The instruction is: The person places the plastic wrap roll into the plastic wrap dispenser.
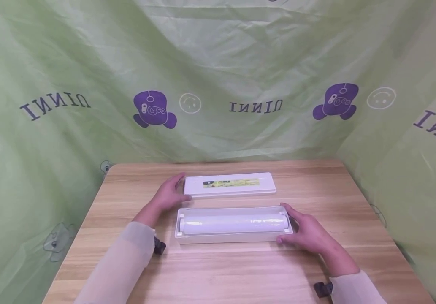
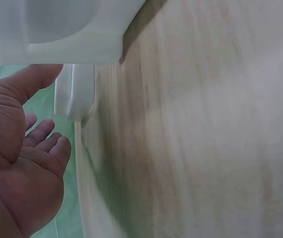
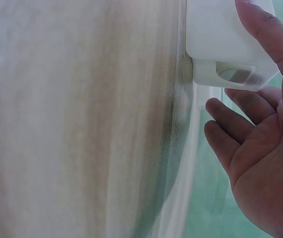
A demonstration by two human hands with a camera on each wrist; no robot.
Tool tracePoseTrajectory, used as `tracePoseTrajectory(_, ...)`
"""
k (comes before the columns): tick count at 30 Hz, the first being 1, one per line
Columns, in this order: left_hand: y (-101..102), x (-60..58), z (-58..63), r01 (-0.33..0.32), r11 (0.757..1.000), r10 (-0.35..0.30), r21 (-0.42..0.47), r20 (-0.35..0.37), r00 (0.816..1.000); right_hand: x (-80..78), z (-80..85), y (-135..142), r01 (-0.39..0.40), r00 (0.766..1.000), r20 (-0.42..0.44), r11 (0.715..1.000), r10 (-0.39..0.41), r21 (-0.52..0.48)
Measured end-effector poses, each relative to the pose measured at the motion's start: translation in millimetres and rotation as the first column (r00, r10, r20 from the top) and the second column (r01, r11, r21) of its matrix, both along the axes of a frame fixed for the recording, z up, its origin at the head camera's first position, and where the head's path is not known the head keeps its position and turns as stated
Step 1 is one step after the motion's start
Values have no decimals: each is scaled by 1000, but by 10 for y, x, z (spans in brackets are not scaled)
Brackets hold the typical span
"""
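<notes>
A long white plastic box [image 1: 233, 237] lies crosswise on the table, its top uncovered. Inside sits a shiny white roll, apparently cling film [image 1: 236, 223]. My right hand [image 1: 309, 232] grips the box's right end, thumb on the front wall and index finger at the back corner. Behind the box lies its white lid [image 1: 267, 185], bearing a yellow-green label [image 1: 231, 183]. My left hand [image 1: 168, 195] spans the lid's left end, thumb at the front corner, index finger at the rear one. In the left wrist view, the box end [image 2: 72, 54] hides part of that grasp.
The wooden table [image 1: 218, 274] extends around both pieces. A green curtain [image 1: 218, 139] with purple prints hangs close behind its far edge and along the sides. Dark wrist devices [image 1: 159, 245] sit at both cuffs.
</notes>
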State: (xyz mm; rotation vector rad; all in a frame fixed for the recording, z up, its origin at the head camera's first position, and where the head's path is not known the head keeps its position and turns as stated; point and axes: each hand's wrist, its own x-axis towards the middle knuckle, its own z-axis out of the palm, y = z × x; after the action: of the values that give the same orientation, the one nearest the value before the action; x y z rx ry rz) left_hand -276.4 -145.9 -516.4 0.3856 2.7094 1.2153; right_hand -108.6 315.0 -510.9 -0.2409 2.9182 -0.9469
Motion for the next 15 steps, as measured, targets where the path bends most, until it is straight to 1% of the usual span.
tracePoseTrajectory(8,37,-74,-10,41,999,-42,-33,-28,999,-4,0,1,8,1000,5,1000,-8,-2)
tracePoseTrajectory(15,79,-128,-54,49,997,-51,-54,-25,998,-16,1,-7,5,1000,-6,1000,-5,-7)
